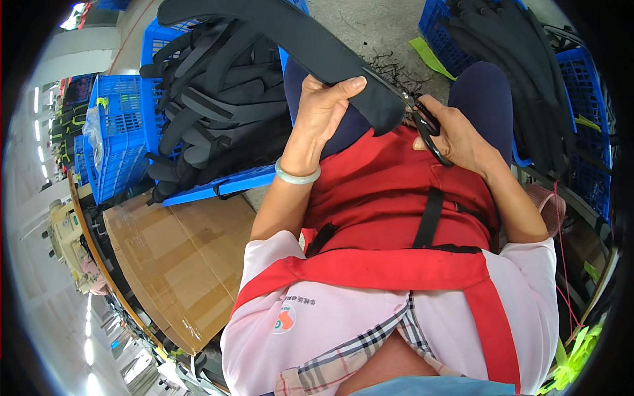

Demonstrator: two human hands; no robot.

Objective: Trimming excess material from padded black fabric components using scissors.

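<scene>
A long, curved black padded strip [310,43] stretches from the upper left down to its rounded end over my lap. My left hand [320,109] pinches it near that end, thumb on top and fingers underneath. In my right hand [459,132] is a pair of scissors [432,145] with black handles, my fingers through the loops. Its blades lie along the strip's right edge, close to the rounded end. How far the blades are apart is hard to make out. My lap is covered by a red apron [389,191].
To the left, a blue plastic crate [228,187] holds a heap of similar black strips [221,99]. Another blue crate [119,132] stands beyond it, and a cardboard box [178,257] nearer. Long black pieces [522,79] fill crates at right. Dark thread scraps [389,66] litter the floor.
</scene>
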